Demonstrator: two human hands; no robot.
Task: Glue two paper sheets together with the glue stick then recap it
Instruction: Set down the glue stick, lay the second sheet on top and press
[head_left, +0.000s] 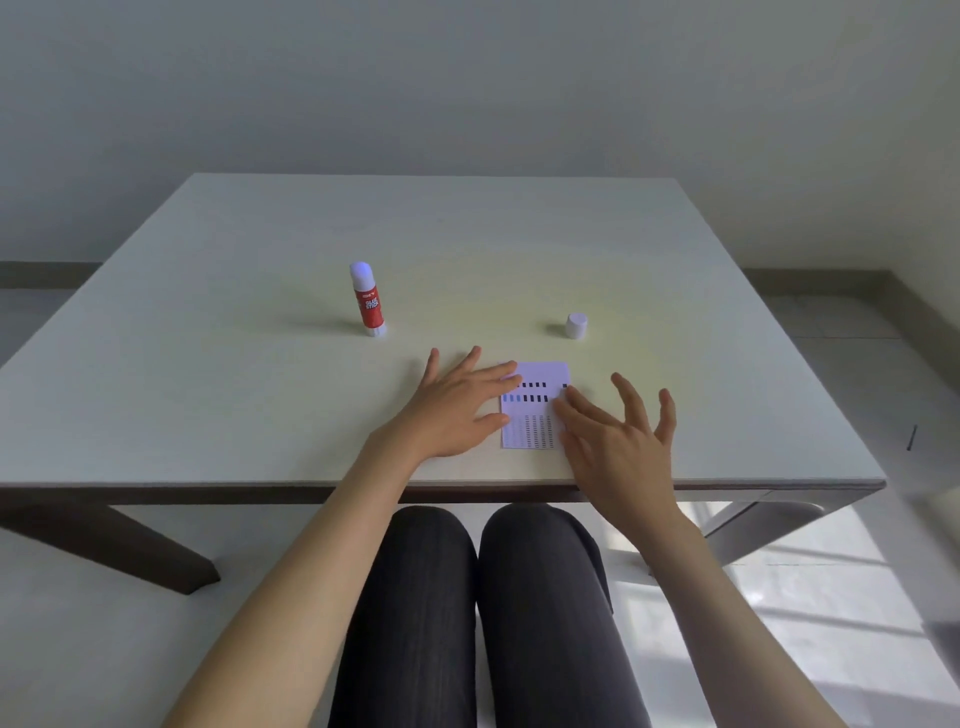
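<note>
A small white paper sheet (535, 410) printed with black and blue marks lies flat near the table's front edge. My left hand (457, 410) is spread open, its fingertips resting on the paper's left edge. My right hand (618, 441) is open too, fingers touching the paper's right edge. I cannot tell whether a second sheet lies under it. The red glue stick (368, 301) stands upright and uncapped to the far left of the paper. Its white cap (576, 326) stands apart, beyond the paper to the right.
The white table (208, 389) has its front edge just below my hands. My knees in dark trousers (478, 597) are under it. A pale wall stands behind the table's far edge.
</note>
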